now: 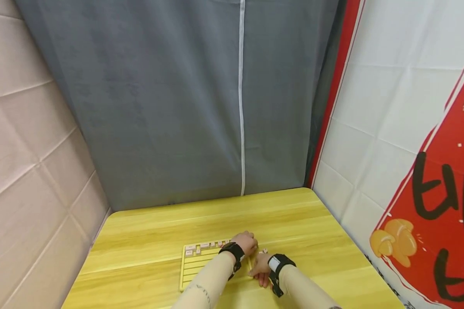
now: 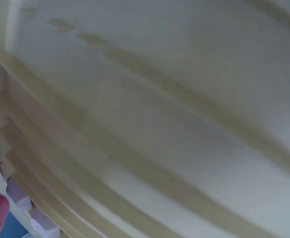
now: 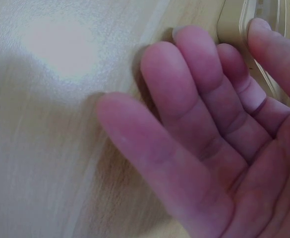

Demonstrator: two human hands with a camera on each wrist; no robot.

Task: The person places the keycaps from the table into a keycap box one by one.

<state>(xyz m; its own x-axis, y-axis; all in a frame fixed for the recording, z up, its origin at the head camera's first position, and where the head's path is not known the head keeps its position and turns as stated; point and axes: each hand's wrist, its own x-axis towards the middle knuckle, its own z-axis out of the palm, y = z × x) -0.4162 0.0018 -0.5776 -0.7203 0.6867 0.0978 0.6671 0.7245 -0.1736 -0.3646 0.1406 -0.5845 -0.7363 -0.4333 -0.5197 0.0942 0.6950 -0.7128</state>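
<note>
Head: tray (image 1: 195,264) (apparently) lengthwise left-right.

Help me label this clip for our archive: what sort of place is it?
Probably a small curtained recording booth, not a home: a grey zippered curtain behind a yellow wooden table, a printed banner as one wall, and a slotted board under both hands.
</note>
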